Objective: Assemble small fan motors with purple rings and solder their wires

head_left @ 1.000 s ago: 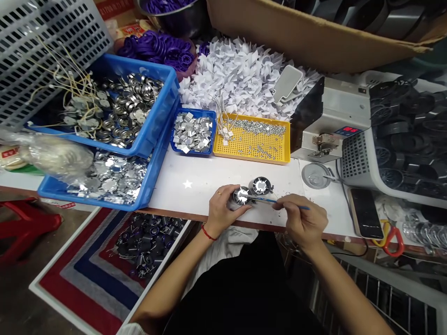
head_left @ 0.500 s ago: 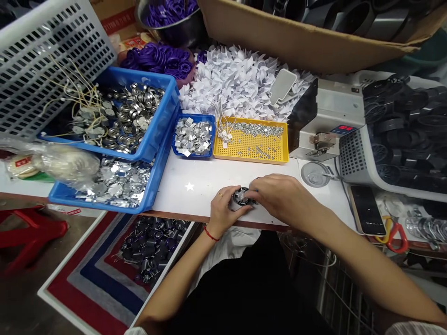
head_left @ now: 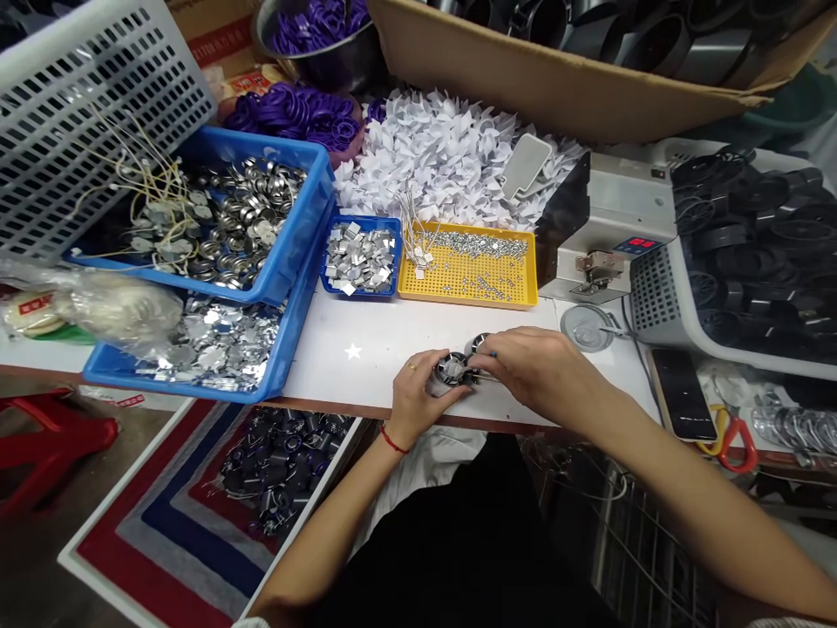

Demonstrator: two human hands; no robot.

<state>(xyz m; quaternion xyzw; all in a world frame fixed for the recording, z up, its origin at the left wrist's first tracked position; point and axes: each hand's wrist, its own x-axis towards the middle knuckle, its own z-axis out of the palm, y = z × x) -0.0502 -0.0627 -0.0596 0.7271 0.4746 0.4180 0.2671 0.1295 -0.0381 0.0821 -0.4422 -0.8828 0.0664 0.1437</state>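
Observation:
My left hand (head_left: 417, 397) curls its thumb and fingers around a black ring-shaped part (head_left: 451, 369) with a pale, shiny middle, near the front edge of the white worktop. Bent over the right side of this part is my right hand (head_left: 537, 366), its fingertips pinched together. A thin pale length shows below those fingertips, too small to name. Just behind, a second black round part (head_left: 479, 344) stands partly covered by my right fingers. A white star-shaped piece (head_left: 353, 351) lies to the left on the worktop.
Behind my hands stand a yellow tray (head_left: 467, 299) of tiny metal pieces and a small blue tray (head_left: 361, 293) of silver squares. Blue crates (head_left: 275, 279) are stacked left. At right are a metal machine (head_left: 592, 253), a phone (head_left: 683, 397) and scissors (head_left: 738, 445).
My right hand has shifted slightly, uncovering the second black round part and more of the ring-shaped part. My left hand keeps its hold. The whole view has shifted a little.

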